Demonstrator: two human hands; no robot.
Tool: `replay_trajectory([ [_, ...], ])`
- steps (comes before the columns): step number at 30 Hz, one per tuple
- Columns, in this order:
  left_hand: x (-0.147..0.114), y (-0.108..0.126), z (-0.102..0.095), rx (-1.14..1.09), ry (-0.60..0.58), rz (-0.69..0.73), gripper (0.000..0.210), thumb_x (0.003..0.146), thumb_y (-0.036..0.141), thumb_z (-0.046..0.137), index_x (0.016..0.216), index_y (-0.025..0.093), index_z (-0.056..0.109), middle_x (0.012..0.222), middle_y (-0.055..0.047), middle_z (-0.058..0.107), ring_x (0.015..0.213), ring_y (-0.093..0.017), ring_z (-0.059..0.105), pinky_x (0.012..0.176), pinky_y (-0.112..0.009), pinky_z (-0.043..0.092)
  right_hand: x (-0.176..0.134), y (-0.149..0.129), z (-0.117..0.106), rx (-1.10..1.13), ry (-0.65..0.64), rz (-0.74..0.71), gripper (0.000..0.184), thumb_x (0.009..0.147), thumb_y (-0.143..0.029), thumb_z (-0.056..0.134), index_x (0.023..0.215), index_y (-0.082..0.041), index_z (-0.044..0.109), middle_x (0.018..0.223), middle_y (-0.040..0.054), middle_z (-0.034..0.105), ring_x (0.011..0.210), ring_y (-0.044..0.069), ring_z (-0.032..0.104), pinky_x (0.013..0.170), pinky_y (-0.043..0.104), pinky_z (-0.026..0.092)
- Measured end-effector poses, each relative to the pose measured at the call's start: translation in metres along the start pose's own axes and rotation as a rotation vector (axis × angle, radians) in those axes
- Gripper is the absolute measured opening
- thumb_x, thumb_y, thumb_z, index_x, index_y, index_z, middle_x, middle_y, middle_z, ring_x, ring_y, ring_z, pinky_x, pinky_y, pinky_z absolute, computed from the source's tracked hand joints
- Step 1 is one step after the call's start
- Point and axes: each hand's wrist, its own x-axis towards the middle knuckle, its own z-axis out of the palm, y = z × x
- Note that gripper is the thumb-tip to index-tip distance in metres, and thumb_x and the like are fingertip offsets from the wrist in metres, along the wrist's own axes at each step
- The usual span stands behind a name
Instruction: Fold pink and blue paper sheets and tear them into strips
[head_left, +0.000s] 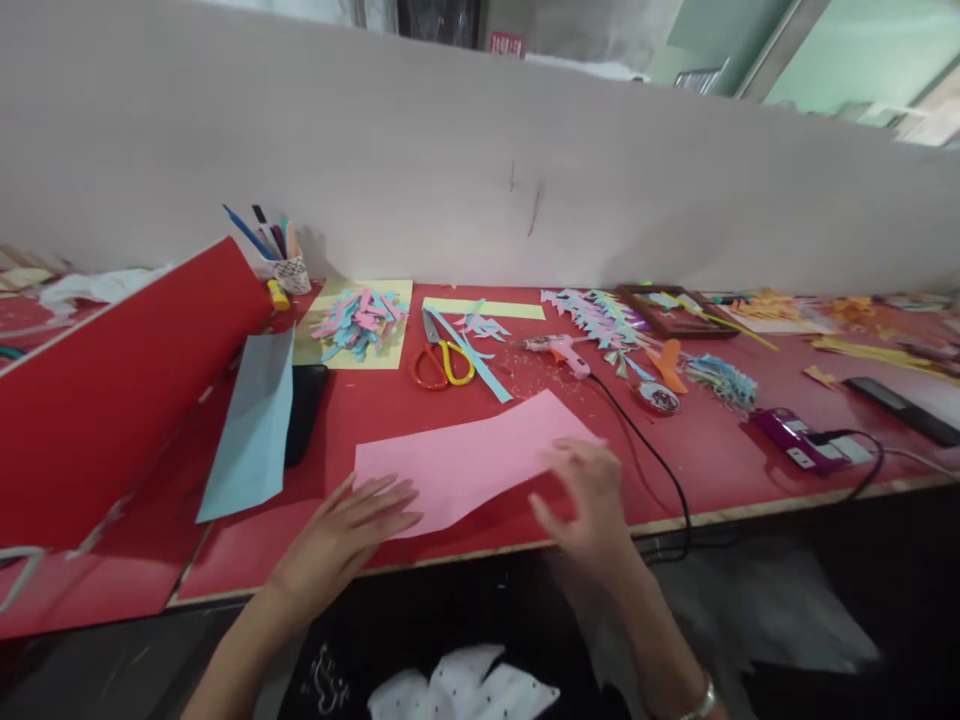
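Note:
A pink sheet of paper (465,455) lies on the red table in front of me, its right part raised off the surface. My left hand (364,520) rests on the sheet's lower left corner, open with the fingers stretched out. At the right end is my right hand (581,490), slightly blurred. Its fingers touch the sheet's edge while the thumb stands apart, so the hand is open. Beyond the sheet lie scissors (442,362) with one red and one yellow handle, next to a light blue paper strip (472,350).
A pink glue gun (561,352) trails a black cord toward the table's front edge. Paper clippings (364,322) are heaped on a yellow sheet. At left stand a blue sheet (251,420) and a red board (127,390). A purple power socket (799,440) sits right.

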Motion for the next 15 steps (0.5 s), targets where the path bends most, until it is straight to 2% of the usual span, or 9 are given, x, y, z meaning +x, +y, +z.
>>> replay_trajectory([
  [2, 0.000, -0.001, 0.005, -0.046, -0.064, 0.019, 0.038, 0.087, 0.022, 0.027, 0.111, 0.036, 0.052, 0.120, 0.002, 0.055, 0.116, -0.015, 0.043, 0.095, -0.041, 0.035, -0.012, -0.008, 0.007, -0.131, -0.278, -0.135, 0.027, 0.078, -0.026, 0.052, 0.104, -0.027, 0.052, 0.107, 0.0058, 0.054, 0.102, 0.021, 0.044, 0.088, 0.040, 0.026],
  [4, 0.002, -0.002, 0.004, -0.073, -0.117, 0.034, 0.035, 0.086, 0.024, 0.031, 0.111, 0.036, 0.052, 0.119, 0.002, 0.055, 0.115, -0.015, 0.045, 0.095, -0.041, 0.035, -0.016, -0.012, 0.018, -0.148, -0.386, -0.199, 0.018, 0.082, -0.025, 0.047, 0.097, -0.026, 0.055, 0.104, 0.0041, 0.057, 0.099, 0.019, 0.048, 0.090, 0.040, 0.023],
  [6, 0.005, -0.001, 0.000, -0.068, -0.126, 0.025, 0.032, 0.083, 0.029, 0.039, 0.112, 0.034, 0.052, 0.118, 0.000, 0.056, 0.112, -0.017, 0.047, 0.095, -0.041, 0.036, -0.013, -0.012, 0.028, -0.107, -0.401, -0.249, 0.015, 0.085, -0.020, 0.043, 0.087, -0.024, 0.057, 0.091, 0.0021, 0.061, 0.087, 0.014, 0.052, 0.087, 0.036, 0.026],
  [9, 0.012, 0.008, -0.006, 0.002, -0.051, -0.013, 0.029, 0.079, 0.031, 0.047, 0.107, 0.027, 0.057, 0.109, -0.004, 0.062, 0.099, -0.018, 0.055, 0.086, -0.034, 0.043, -0.007, -0.010, 0.035, -0.065, -0.412, -0.328, 0.021, 0.086, -0.014, 0.040, 0.079, -0.019, 0.058, 0.077, 0.0022, 0.060, 0.075, 0.012, 0.051, 0.075, 0.027, 0.034],
  [12, 0.018, 0.022, -0.007, 0.116, 0.035, 0.005, 0.025, 0.082, 0.019, 0.042, 0.096, 0.025, 0.062, 0.091, -0.003, 0.066, 0.080, -0.015, 0.060, 0.070, -0.026, 0.047, -0.003, -0.012, 0.036, -0.054, -0.444, -0.337, 0.020, 0.085, -0.015, 0.042, 0.076, -0.017, 0.059, 0.077, 0.0034, 0.060, 0.073, 0.013, 0.051, 0.068, 0.024, 0.036],
  [15, 0.023, 0.032, -0.007, 0.194, 0.108, 0.022, 0.028, 0.084, 0.015, 0.036, 0.090, 0.023, 0.062, 0.082, -0.001, 0.067, 0.071, -0.013, 0.060, 0.062, -0.024, 0.046, 0.000, -0.016, 0.038, -0.039, -0.491, -0.304, 0.016, 0.084, -0.019, 0.045, 0.078, -0.018, 0.060, 0.079, 0.0030, 0.060, 0.072, 0.013, 0.051, 0.067, 0.024, 0.036],
])
